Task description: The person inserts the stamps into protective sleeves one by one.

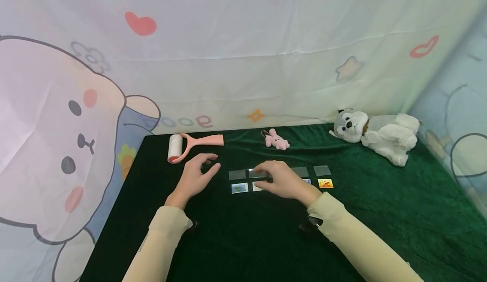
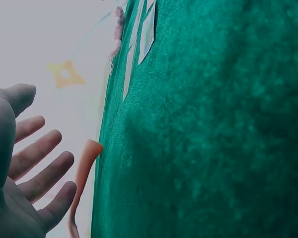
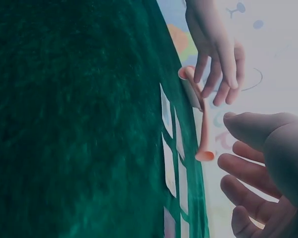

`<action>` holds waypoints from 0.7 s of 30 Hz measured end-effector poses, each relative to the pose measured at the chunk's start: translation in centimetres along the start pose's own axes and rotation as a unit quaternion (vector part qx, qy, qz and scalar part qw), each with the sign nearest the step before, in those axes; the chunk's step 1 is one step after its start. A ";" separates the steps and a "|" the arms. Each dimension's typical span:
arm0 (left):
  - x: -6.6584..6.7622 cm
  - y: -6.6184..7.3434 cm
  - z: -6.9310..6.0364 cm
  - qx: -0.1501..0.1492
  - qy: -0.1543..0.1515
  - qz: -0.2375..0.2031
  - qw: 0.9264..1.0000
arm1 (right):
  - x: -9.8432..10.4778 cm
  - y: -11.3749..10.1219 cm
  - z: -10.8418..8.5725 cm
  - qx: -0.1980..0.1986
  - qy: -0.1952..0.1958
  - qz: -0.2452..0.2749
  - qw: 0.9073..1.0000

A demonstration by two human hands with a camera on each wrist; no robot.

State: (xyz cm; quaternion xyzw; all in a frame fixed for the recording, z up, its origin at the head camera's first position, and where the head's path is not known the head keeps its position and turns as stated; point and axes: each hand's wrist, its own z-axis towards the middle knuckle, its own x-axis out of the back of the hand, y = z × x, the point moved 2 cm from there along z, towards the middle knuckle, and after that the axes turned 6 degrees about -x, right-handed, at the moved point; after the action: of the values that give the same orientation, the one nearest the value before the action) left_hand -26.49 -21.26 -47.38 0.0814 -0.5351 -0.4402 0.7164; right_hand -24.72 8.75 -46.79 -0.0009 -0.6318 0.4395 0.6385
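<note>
Both hands are apart from each other and hold nothing: the left hand (image 1: pixel 195 176) hangs with thumb and fingers spread, just beside the roller (image 1: pixel 205 141), and the right hand (image 1: pixel 283 179) is poised over the rows, a gap between its thumb and fingers. The cards (image 1: pixel 239 188) lie flat in a row on the table (image 1: pixel 247 239), with the clear slips (image 1: pixel 237 174) in a second row just behind them. The right hand covers the middle of both rows in the head view, so an exact count cannot be given. The main risk is probably disturbance of the rows: neighbouring pieces lie near one another, and a low sweep of the fingers or a trailing cuff (image 1: pixel 325 206) could push several out of line. Pickup may also fail, because thin edges flat against soft cloth are likely to offer little for a fingertip to lift; pressing harder could bend a card or slide it. The slips, being transparent, may be misjudged in position. A sideways move of the left hand could knock the roller. The pink toy (image 1: pixel 277 140), behind the slips, is less exposed.
</note>
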 end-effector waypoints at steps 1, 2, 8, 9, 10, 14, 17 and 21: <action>-0.1 0.0 0.0 0.002 0.000 -0.002 1.000 | -0.2 -0.1 0.1 -0.001 -0.003 0.003 1.000; -0.1 -0.1 0.0 0.003 0.001 -0.003 1.000 | -0.3 -0.2 0.3 -0.002 -0.006 0.006 1.000; -0.3 -0.3 0.0 0.013 0.000 -0.005 1.000 | -1.0 -0.8 1.2 -0.012 -0.021 0.014 1.000; -0.3 -0.3 0.0 0.015 -0.001 -0.006 1.000 | -1.1 -0.9 1.3 -0.013 -0.023 0.012 1.000; -0.3 -0.3 0.0 0.018 -0.002 -0.006 1.000 | -1.2 -0.9 1.5 -0.014 -0.025 0.013 1.000; -0.4 -0.4 0.2 0.029 -0.006 -0.008 1.000 | -1.6 -1.1 2.0 -0.014 -0.030 0.011 0.999; -0.5 -0.5 0.2 0.037 -0.006 -0.011 0.999 | -1.9 -1.2 2.3 -0.021 -0.039 0.012 0.999; -0.7 -0.7 0.0 0.043 -0.005 -0.019 0.999 | -2.5 -1.3 2.7 -0.027 -0.049 0.004 0.998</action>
State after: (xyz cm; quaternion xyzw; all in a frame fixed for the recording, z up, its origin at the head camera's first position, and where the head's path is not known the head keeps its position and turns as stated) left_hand -26.96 -21.20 -48.27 0.1202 -0.5554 -0.4306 0.7012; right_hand -25.69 5.07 -47.51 0.0007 -0.6742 0.4239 0.6047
